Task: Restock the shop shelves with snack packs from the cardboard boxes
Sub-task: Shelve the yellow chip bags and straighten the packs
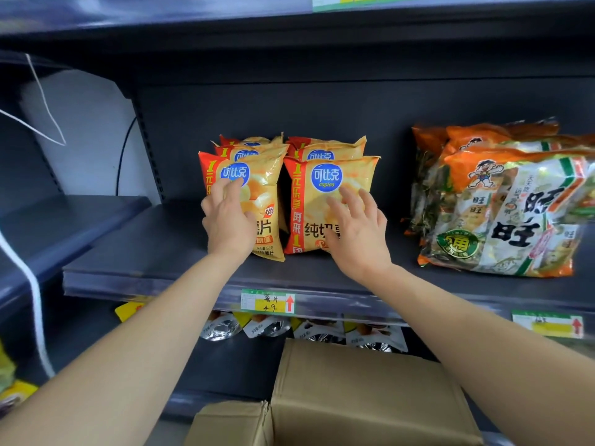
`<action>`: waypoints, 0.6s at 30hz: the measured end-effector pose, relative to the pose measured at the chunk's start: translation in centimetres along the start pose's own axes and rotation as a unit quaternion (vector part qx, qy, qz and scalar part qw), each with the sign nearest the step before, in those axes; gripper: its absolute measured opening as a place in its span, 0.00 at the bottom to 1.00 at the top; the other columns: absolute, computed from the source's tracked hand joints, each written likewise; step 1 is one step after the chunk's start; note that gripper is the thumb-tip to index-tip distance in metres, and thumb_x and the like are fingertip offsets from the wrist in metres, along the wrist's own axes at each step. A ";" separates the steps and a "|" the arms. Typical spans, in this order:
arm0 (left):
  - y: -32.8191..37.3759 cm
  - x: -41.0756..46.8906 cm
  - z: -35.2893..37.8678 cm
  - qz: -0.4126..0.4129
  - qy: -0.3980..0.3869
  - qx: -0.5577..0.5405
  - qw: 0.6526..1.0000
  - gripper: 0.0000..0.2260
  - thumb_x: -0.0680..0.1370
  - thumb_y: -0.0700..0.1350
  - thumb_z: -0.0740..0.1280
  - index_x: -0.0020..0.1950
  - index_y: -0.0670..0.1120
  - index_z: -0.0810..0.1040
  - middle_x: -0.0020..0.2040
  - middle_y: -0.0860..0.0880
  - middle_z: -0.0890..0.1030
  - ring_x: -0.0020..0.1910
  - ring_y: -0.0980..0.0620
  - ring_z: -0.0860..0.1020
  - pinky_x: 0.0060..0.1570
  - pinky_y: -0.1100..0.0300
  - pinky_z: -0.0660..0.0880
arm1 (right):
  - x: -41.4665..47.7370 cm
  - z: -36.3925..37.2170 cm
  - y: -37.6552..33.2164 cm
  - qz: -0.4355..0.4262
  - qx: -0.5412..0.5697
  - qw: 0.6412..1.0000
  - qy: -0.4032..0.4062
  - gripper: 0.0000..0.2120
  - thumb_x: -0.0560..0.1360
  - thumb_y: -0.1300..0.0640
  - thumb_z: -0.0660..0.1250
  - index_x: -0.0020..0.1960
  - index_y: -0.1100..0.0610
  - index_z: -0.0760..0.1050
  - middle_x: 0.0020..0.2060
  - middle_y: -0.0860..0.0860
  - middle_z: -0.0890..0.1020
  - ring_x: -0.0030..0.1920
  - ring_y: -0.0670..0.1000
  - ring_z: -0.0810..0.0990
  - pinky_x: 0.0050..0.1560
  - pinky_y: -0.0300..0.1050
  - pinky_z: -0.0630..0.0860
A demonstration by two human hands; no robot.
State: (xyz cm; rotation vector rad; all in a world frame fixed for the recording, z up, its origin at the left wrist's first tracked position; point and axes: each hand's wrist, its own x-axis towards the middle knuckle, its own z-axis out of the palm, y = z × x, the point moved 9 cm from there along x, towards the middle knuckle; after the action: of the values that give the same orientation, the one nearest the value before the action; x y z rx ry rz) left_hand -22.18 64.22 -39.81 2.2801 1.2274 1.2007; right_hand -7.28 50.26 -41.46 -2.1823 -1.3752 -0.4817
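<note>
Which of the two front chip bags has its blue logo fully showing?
The right chip bag; the left hand covers part of the left bag's logo.

Lighting: even, moderately bright, frontal on yellow crisp packs (328,201). Glare: soft sheen on their foil, stronger on rice-cracker bags (502,204) to their right. Shadow: deep behind and above them. Edges: bowed, blurred.
</note>
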 end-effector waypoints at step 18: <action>16.2 -4.6 -6.8 0.264 -0.076 0.028 0.961 0.16 0.77 0.31 0.58 0.59 0.43 0.78 0.56 0.49 0.77 0.52 0.50 0.75 0.47 0.57 0.74 | -0.9 -15.2 -5.0 -0.132 0.092 0.966 0.200 0.24 0.62 0.68 0.50 0.44 0.60 0.83 0.38 0.52 0.84 0.42 0.57 0.83 0.45 0.48 0.76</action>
State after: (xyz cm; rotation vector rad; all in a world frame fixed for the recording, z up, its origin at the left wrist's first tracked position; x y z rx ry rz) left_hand -19.87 50.02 -28.66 2.7867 0.6166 1.1230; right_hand -12.60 42.38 -28.52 -1.6468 -1.4200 -0.8096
